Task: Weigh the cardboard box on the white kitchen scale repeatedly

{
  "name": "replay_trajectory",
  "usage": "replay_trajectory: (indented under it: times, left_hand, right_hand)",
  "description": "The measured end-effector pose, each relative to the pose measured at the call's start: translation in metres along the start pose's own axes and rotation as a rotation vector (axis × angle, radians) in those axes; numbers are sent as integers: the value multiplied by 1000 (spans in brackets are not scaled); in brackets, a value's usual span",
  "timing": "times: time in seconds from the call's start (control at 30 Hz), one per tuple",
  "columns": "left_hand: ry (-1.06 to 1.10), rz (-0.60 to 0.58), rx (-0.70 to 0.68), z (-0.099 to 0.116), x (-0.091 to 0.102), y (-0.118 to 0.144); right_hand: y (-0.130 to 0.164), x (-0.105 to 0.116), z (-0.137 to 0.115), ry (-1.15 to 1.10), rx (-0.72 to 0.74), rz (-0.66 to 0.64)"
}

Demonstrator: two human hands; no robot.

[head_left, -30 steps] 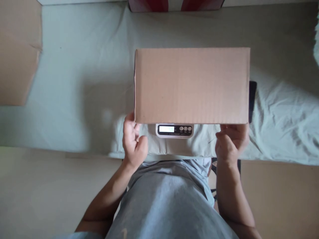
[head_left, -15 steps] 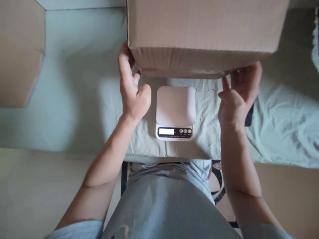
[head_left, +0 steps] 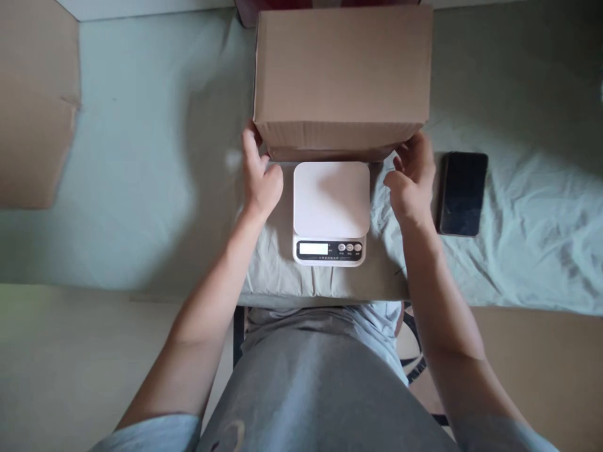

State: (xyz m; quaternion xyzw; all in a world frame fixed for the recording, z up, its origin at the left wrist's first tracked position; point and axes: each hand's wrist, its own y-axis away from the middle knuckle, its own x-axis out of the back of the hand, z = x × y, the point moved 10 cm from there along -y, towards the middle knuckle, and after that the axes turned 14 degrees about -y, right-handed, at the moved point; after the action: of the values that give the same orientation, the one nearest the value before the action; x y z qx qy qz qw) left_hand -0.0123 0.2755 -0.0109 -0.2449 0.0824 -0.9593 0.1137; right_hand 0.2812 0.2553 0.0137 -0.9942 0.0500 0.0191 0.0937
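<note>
A brown cardboard box point(head_left: 343, 66) is between my two hands, just behind a white kitchen scale point(head_left: 331, 198). My left hand point(head_left: 262, 179) grips the box's lower left corner, its fingertips tucked behind and under the edge. At the lower right corner, my right hand point(head_left: 412, 179) holds the box the same way, with part of its fingers hidden. The scale's plate has nothing resting on it, and shadow falls across part of it. Its small display is lit, but I cannot read any digits.
Right of my right hand lies a black smartphone point(head_left: 464, 193). Another cardboard piece point(head_left: 38, 138) stands at the far left. A dark red object point(head_left: 301, 5) shows behind the box. Wrinkled green cloth point(head_left: 136, 157) covers the table, whose front edge is near my body.
The box has moved down and away from me and looks smaller, coming close behind the scale. Both hands moved inward with it, uncovering the smartphone and the dark red object.
</note>
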Motion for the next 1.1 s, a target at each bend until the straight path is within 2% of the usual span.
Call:
replay_trajectory:
  times: [0.23, 0.5, 0.7, 0.93, 1.03, 1.1]
  left_hand:
    - [-5, 93, -18, -17, -1, 16]
    - [-78, 97, -26, -25, -5, 22]
    - [-91, 92, -25, -25, -5, 22]
    - [-137, 117, -64, -34, -7, 23]
    - [-140, 108, -67, -40, -10, 21]
    - [-140, 97, -101, -37, -9, 20]
  right_hand:
    - [4, 15, 20, 19, 13, 49]
    - [9, 19, 22, 13, 86, 82]
    - [9, 20, 23, 24, 59, 106]
    - [8, 5, 20, 50, 113, -55]
    - [6, 4, 22, 39, 76, -49]
    - [6, 5, 18, 24, 56, -34]
